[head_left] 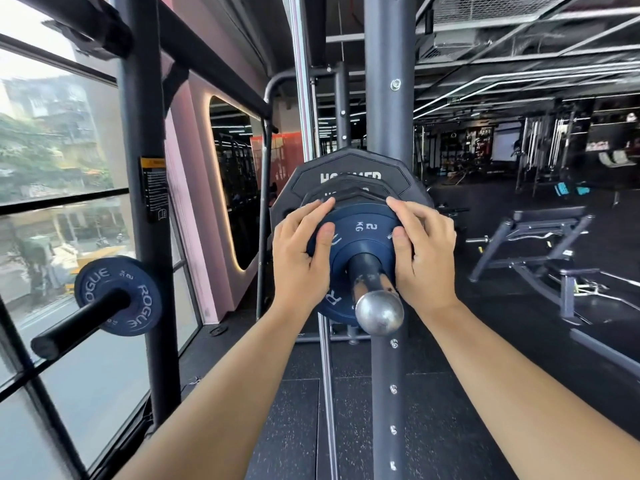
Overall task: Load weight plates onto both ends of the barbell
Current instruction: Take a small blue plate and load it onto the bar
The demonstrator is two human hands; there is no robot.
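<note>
Single view: a wide-angle camera on my head, facing forward and tilted down along my forearms. The barbell sleeve end [379,311] points nearly straight at the lens, close, at frame centre, with my left hand [299,258] and right hand [424,258] on the blue plate [363,233] just behind it. The window [59,150] is at the left edge, the bench [547,226] farther off at right.

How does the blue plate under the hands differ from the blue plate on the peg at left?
The barbell plate is gripped by the left hand and right hand; the peg plate is untouched. The barbell plate sits in front of black plates on a metal sleeve; the peg plate sits alone on a black peg. Both are small, blue and marked 2 KG.
</note>
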